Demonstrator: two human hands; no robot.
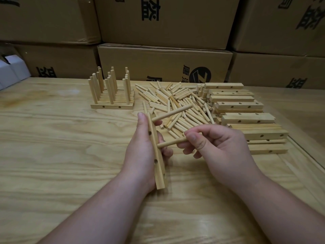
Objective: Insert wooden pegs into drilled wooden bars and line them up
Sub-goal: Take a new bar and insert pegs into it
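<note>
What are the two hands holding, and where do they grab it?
The left hand grips a drilled wooden bar around its middle. The right hand pinches a peg by its far end, near end at the bar.

The left hand grips a drilled bar, held on edge and running away from the person, thumb on its near-left face and fingers curled behind. One peg already sits in the bar's far hole and juts out to the right. The right hand pinches a second peg between thumb and forefinger, its tip touching the bar's right face at mid-length. Beyond the hands lies a heap of loose pegs; right of the right hand is a stack of bars. Beyond the left hand stand finished bars in a row, pegs upright. All rests on a table, with boxes behind.
</note>
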